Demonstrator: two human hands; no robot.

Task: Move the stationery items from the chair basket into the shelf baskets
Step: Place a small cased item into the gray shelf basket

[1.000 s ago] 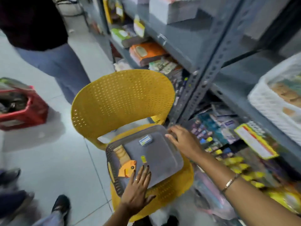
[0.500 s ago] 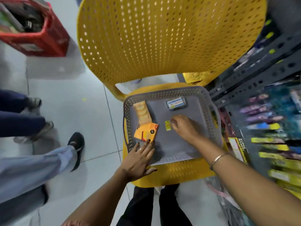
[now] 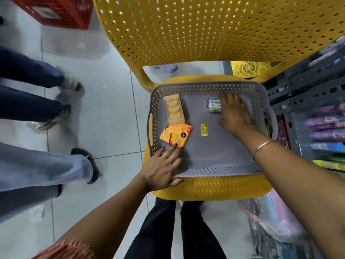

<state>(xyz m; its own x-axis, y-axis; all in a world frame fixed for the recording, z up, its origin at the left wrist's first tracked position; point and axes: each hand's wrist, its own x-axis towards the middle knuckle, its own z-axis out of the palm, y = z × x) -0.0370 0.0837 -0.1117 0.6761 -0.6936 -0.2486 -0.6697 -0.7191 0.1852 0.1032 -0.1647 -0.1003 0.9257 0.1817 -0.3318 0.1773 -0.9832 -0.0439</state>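
Note:
A grey perforated basket (image 3: 207,170) sits on the seat of a yellow chair (image 3: 205,30). Inside lie an orange sticky-note pack (image 3: 175,134), a pale orange strip pack (image 3: 174,109), a small blue-and-white box (image 3: 212,105) and a yellow price sticker (image 3: 204,130). My left hand (image 3: 162,168) rests flat on the basket's near left corner, fingertips touching the orange sticky-note pack, holding nothing. My right hand (image 3: 234,113) lies spread over the far right of the basket floor, its fingers partly covering the small box; no grip is visible.
A grey metal shelf (image 3: 306,85) with blurred coloured stationery stands at the right. A red crate (image 3: 59,12) is on the floor at far left. Legs and shoes of other people (image 3: 46,101) crowd the left floor. My own legs stand under the chair's front.
My right hand has moved from the yellow sticker up to the small box at the basket's far right. My left hand stays on the near corner. The camera has tilted further down.

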